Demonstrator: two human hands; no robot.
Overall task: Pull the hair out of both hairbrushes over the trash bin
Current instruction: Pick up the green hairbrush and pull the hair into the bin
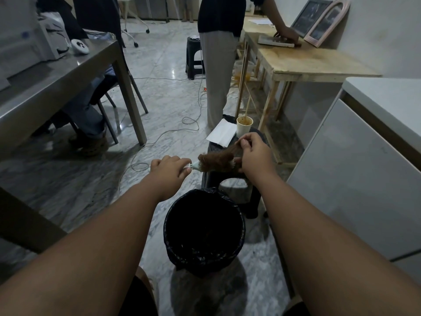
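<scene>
My left hand (169,171) grips the pale handle of a hairbrush (195,166), held level above the floor just beyond the trash bin (239,215). A thick clump of brown hair (215,159) covers the brush head. My right hand (254,153) pinches the far end of that clump between thumb and fingers, lifted a little off the brush. The bin is round, lined with a black bag, and stands below and nearer to me than the brush. A second hairbrush is not visible.
A dark stool (230,179) behind the bin carries a paper cup (244,126) and a white paper (222,133). A person (216,53) stands beyond it by a wooden table (303,60). Grey table (68,71) left, white cabinet (355,183) right, cables (173,131) on the floor.
</scene>
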